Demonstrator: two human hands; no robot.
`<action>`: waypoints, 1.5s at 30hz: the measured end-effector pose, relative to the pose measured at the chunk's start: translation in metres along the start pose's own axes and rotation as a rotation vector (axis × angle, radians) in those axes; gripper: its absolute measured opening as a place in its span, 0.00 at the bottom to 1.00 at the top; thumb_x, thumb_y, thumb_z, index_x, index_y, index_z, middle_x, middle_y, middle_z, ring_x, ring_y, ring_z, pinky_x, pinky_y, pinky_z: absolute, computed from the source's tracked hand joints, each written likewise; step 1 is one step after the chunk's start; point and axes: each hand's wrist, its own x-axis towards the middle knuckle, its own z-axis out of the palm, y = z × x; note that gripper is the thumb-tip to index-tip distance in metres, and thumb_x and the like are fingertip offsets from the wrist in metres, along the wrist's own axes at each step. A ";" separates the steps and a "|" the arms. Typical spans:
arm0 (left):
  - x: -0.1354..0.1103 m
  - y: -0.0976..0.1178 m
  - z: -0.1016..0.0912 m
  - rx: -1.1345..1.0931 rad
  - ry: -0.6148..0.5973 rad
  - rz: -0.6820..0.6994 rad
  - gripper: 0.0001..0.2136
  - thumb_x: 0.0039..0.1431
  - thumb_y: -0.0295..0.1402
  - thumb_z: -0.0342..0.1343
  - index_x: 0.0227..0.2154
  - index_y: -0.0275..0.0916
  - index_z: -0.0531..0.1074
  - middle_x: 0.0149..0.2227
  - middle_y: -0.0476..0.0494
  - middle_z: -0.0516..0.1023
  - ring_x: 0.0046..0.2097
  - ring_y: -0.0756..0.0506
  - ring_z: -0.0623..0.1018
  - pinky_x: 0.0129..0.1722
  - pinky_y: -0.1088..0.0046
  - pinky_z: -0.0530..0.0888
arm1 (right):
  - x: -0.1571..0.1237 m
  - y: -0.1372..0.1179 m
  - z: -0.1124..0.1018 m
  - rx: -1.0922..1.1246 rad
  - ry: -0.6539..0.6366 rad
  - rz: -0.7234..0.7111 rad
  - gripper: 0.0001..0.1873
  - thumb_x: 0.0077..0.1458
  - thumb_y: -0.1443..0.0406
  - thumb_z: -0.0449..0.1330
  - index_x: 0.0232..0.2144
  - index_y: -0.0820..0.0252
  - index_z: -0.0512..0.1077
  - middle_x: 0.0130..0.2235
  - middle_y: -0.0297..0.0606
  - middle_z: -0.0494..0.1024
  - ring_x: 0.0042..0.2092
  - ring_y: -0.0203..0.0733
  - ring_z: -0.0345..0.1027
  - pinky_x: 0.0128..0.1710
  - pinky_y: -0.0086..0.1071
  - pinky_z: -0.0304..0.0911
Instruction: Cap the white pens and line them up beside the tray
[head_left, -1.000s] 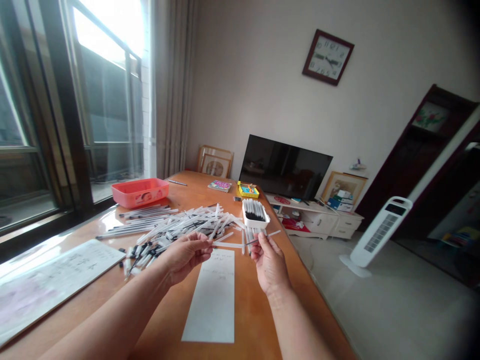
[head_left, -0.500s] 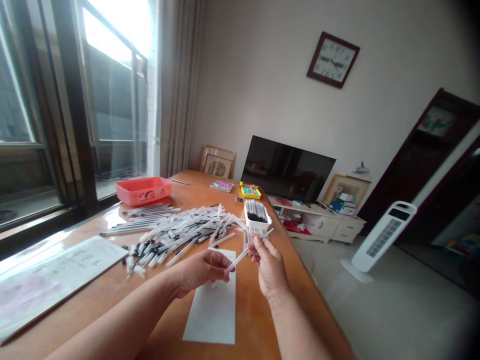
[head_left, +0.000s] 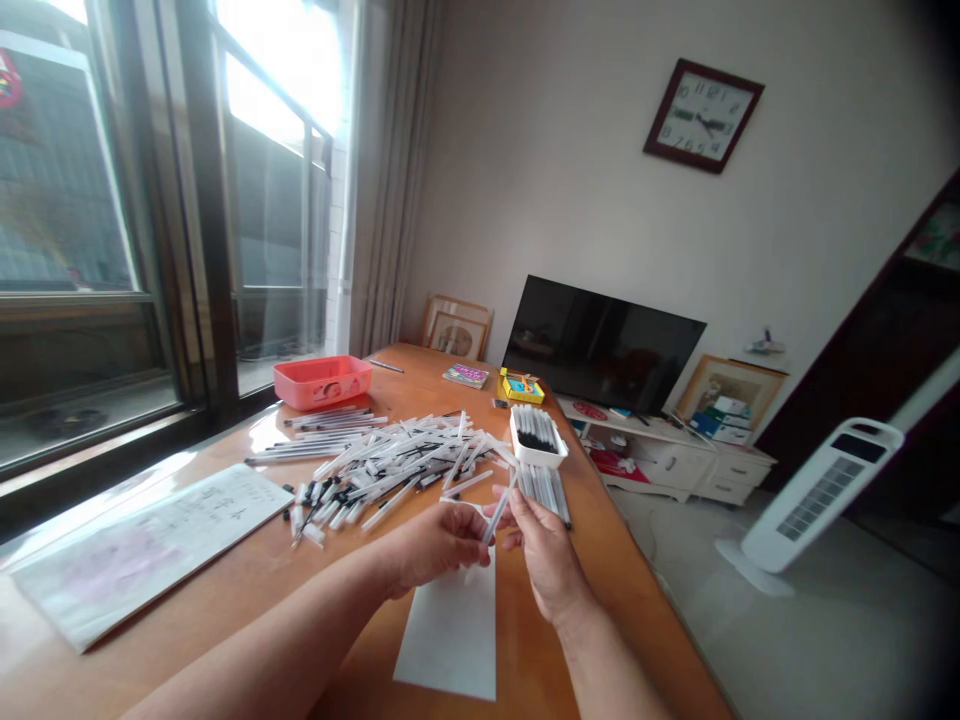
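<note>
Between my hands is a slim translucent pen [head_left: 500, 512], tilted with its upper end away from me. My left hand [head_left: 442, 545] is closed on its lower end. My right hand [head_left: 541, 540] has thumb and fingers closed around its upper part; the exact contact is blurred. A white paper strip [head_left: 450, 640] lies on the table under my left hand. Beyond my hands spreads a heap of clear pen barrels and black caps [head_left: 405, 465]. A white box [head_left: 541, 457] holds pens, and a row of pens [head_left: 546, 488] lies just in front of it.
A red plastic basket [head_left: 322, 385] stands at the table's far left, with long pens [head_left: 322, 442] before it. A notebook [head_left: 165, 550] lies at left. Farther back are a booklet [head_left: 465, 376] and a yellow box [head_left: 523, 388]. The wooden table's edge [head_left: 637, 570] runs along my right.
The pen has turned more upright, and my right hand has come closer to my left. The whole view has shifted, so the table things appear farther right.
</note>
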 end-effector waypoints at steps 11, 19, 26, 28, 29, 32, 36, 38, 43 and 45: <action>0.002 0.004 -0.006 -0.126 0.249 0.088 0.11 0.47 0.36 0.66 0.28 0.36 0.72 0.26 0.48 0.74 0.30 0.49 0.72 0.35 0.70 0.66 | -0.007 -0.003 0.008 -0.085 -0.191 0.012 0.17 0.58 0.54 0.63 0.43 0.60 0.76 0.38 0.40 0.80 0.42 0.44 0.72 0.41 0.33 0.64; -0.001 0.009 -0.019 0.010 0.241 0.038 0.15 0.50 0.38 0.64 0.40 0.37 0.74 0.29 0.48 0.75 0.30 0.49 0.71 0.33 0.72 0.66 | -0.002 0.012 0.006 -0.203 -0.228 -0.049 0.18 0.58 0.51 0.63 0.37 0.61 0.76 0.35 0.40 0.80 0.39 0.46 0.73 0.42 0.37 0.66; -0.008 0.006 -0.102 0.860 0.812 0.082 0.08 0.51 0.29 0.55 0.33 0.41 0.76 0.33 0.45 0.78 0.34 0.44 0.74 0.34 0.70 0.64 | 0.002 0.015 -0.003 -0.293 -0.080 -0.058 0.18 0.59 0.52 0.60 0.37 0.61 0.75 0.35 0.40 0.80 0.39 0.47 0.72 0.42 0.36 0.64; -0.013 0.003 -0.120 1.034 0.817 0.039 0.07 0.50 0.28 0.55 0.31 0.43 0.77 0.34 0.44 0.79 0.37 0.43 0.75 0.35 0.70 0.64 | 0.002 0.015 -0.003 -0.302 -0.076 -0.060 0.18 0.59 0.52 0.60 0.37 0.61 0.75 0.34 0.41 0.80 0.39 0.47 0.72 0.41 0.36 0.64; -0.015 0.001 -0.126 1.094 0.787 0.008 0.07 0.49 0.28 0.56 0.30 0.44 0.78 0.34 0.44 0.80 0.37 0.42 0.76 0.35 0.70 0.64 | 0.002 0.015 -0.003 -0.307 -0.076 -0.061 0.18 0.59 0.52 0.60 0.37 0.62 0.75 0.34 0.41 0.80 0.39 0.47 0.72 0.41 0.36 0.64; -0.016 -0.005 -0.133 1.200 0.636 -0.120 0.09 0.48 0.29 0.56 0.29 0.46 0.80 0.32 0.44 0.81 0.35 0.43 0.76 0.33 0.71 0.64 | 0.001 0.015 -0.003 -0.319 -0.070 -0.054 0.18 0.59 0.52 0.60 0.37 0.62 0.75 0.33 0.40 0.80 0.38 0.46 0.71 0.40 0.36 0.63; -0.012 -0.010 -0.132 1.228 0.496 -0.198 0.11 0.46 0.31 0.57 0.32 0.49 0.82 0.34 0.45 0.82 0.35 0.43 0.77 0.32 0.71 0.64 | 0.001 0.013 -0.004 -0.314 -0.059 -0.051 0.17 0.59 0.52 0.59 0.36 0.62 0.75 0.33 0.39 0.79 0.37 0.44 0.69 0.38 0.34 0.63; -0.012 -0.010 -0.131 1.240 0.478 -0.195 0.12 0.46 0.32 0.57 0.32 0.50 0.83 0.34 0.45 0.82 0.36 0.42 0.77 0.32 0.71 0.65 | 0.001 0.012 -0.004 -0.308 -0.057 -0.058 0.17 0.59 0.52 0.59 0.36 0.62 0.75 0.32 0.39 0.79 0.36 0.43 0.69 0.38 0.34 0.62; -0.013 -0.011 -0.127 1.237 0.466 -0.163 0.09 0.44 0.31 0.57 0.28 0.47 0.82 0.31 0.45 0.81 0.33 0.43 0.76 0.31 0.72 0.63 | 0.001 0.012 -0.004 -0.301 -0.056 -0.055 0.18 0.59 0.52 0.60 0.37 0.62 0.76 0.32 0.39 0.79 0.36 0.43 0.69 0.37 0.33 0.62; -0.013 -0.010 -0.126 1.181 0.513 -0.101 0.07 0.44 0.29 0.57 0.26 0.44 0.80 0.29 0.45 0.80 0.31 0.44 0.75 0.30 0.72 0.62 | 0.002 0.013 -0.004 -0.301 -0.061 -0.059 0.18 0.59 0.52 0.60 0.38 0.62 0.76 0.33 0.39 0.79 0.36 0.43 0.69 0.37 0.33 0.62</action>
